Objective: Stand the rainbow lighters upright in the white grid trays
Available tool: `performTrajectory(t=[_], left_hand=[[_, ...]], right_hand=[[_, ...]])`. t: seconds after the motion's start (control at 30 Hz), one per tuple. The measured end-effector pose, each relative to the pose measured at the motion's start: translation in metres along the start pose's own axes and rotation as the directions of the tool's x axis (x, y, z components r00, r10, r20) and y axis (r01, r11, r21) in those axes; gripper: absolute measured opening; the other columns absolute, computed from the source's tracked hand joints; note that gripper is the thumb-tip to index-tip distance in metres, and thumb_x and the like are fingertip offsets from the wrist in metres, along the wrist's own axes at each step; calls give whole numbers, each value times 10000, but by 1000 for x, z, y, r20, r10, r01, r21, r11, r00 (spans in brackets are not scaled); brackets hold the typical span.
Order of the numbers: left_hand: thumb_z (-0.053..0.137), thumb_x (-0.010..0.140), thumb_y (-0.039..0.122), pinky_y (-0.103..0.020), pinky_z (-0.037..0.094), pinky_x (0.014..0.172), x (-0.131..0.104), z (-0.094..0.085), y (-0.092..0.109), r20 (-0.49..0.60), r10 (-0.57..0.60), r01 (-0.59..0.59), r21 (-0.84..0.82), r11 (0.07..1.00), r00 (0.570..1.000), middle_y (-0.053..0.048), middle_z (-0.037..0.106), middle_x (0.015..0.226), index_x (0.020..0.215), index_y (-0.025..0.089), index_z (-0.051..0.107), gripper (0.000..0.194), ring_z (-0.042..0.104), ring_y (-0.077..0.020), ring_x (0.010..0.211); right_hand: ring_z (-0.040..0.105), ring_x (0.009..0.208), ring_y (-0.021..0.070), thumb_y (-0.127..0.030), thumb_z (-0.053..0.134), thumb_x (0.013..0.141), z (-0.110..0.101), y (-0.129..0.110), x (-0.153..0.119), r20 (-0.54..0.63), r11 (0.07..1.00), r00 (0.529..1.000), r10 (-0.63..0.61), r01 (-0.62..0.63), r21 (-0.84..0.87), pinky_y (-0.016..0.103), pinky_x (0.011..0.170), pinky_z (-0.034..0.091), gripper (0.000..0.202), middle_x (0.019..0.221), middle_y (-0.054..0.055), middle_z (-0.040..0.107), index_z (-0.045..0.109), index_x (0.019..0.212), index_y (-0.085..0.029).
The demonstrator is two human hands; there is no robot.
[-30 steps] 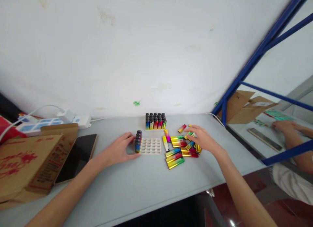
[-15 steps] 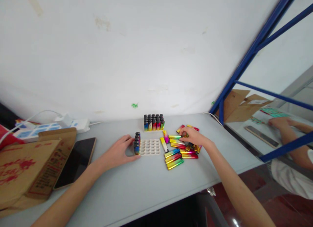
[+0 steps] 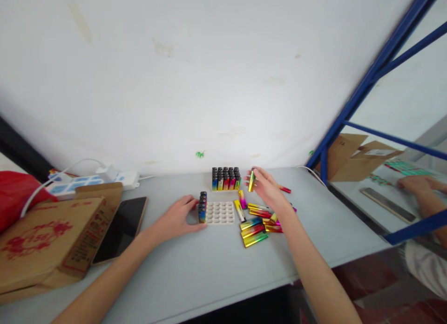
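Observation:
Between my right hand's [image 3: 268, 189] thumb and fingers is a shiny yellow-green lighter [image 3: 251, 181], lifted above the table and roughly upright. My left hand [image 3: 177, 218] curves around the left end of a white tray [image 3: 220, 213] with rows of round holes, thumb at its front corner and fingers at the back. One row of black-topped lighters [image 3: 202, 207] stands in that tray's left end; the other holes I can see are bare. To the right, below my right hand, lies a loose pile of metallic coloured lighters [image 3: 254, 231].
A full block of upright lighters [image 3: 226, 179] stands behind, near the wall. At left are a cardboard box [image 3: 52, 240], a dark tablet-like slab [image 3: 120, 228] and a white power strip [image 3: 94, 182]. A blue metal frame [image 3: 323, 165] rises at right, with another person's arm [image 3: 424, 193] beyond it.
My right hand has risen from the pile and moved slightly left and back, bringing up a yellow-green lighter. My left hand stays at the tray. The whole view has shifted a little.

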State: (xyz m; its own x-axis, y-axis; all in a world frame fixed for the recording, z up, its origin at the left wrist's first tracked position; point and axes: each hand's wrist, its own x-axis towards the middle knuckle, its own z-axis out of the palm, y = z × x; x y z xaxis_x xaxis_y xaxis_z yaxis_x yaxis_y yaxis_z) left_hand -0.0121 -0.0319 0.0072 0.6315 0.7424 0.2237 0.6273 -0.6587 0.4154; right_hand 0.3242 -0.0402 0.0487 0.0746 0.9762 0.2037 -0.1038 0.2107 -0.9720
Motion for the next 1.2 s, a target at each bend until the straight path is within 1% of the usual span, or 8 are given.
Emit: performTrajectory(t=[0.07,0.17,0.3,0.43,0.63,0.87,1.03,1.2], left_hand=[[810,810,627,-489,595,939,-1,0,1,11,-9,9,3,1000,1000,-110,677,1075,1027,196,677,501,680,-324,1003],[812,816,621,-460,585,945,-2,0,2,13,-14,14,3,1000,1000,-96,674,1082,1049,204,676,497,676,-311,1013],[803,818,619,-428,569,939,-2,-2,5,11,-16,15,14,1000,1000,-82,675,1061,1031,209,684,477,673,-303,1006],[801,810,618,-412,558,948,-1,-4,7,7,-7,7,-3,1000,1000,-79,671,1068,1039,211,696,478,668,-300,1019],[796,814,646,-418,552,953,-2,-4,7,5,-3,3,7,1000,1000,-79,671,1072,1079,208,704,520,663,-302,1017],[816,821,631,-424,552,964,-2,-3,7,26,-5,4,25,1000,1000,-91,673,1095,1127,196,696,545,670,-314,1043],[821,824,628,-421,558,954,-3,-4,10,27,-11,10,26,1000,1000,-93,673,1101,1140,197,695,549,674,-318,1050],[824,822,623,-411,556,950,-3,-4,10,18,-6,6,20,1000,1000,-88,670,1097,1141,198,700,545,674,-310,1040]], right_hand=[[572,590,155,-745,676,897,30,3,0,116,997,992,41,-48,55,284,539,490,498,822,-38,657,520,1100,-318],[369,464,125,-736,598,949,66,17,-6,202,993,976,88,-69,-97,238,450,320,451,639,-95,498,514,1045,-304],[448,585,150,-654,538,996,89,38,-19,172,864,981,-95,167,-475,273,547,311,499,602,-37,474,500,716,-242],[412,571,146,-517,551,973,88,45,-30,207,726,962,-176,269,-633,294,580,281,496,555,-29,424,417,586,-236],[378,559,146,-373,556,899,79,48,-33,149,695,963,-226,267,-668,292,573,264,347,545,-39,406,406,612,-247],[578,670,197,-499,490,1077,79,43,-36,229,698,948,-219,316,-642,292,670,400,351,695,-7,588,514,824,-257],[660,915,247,-466,417,1130,80,42,-34,334,630,891,-308,454,-630,337,832,497,338,956,80,675,563,915,-251],[662,770,247,-464,470,1137,80,52,-32,346,540,895,-281,445,-714,327,770,465,354,759,36,649,549,866,-251]])
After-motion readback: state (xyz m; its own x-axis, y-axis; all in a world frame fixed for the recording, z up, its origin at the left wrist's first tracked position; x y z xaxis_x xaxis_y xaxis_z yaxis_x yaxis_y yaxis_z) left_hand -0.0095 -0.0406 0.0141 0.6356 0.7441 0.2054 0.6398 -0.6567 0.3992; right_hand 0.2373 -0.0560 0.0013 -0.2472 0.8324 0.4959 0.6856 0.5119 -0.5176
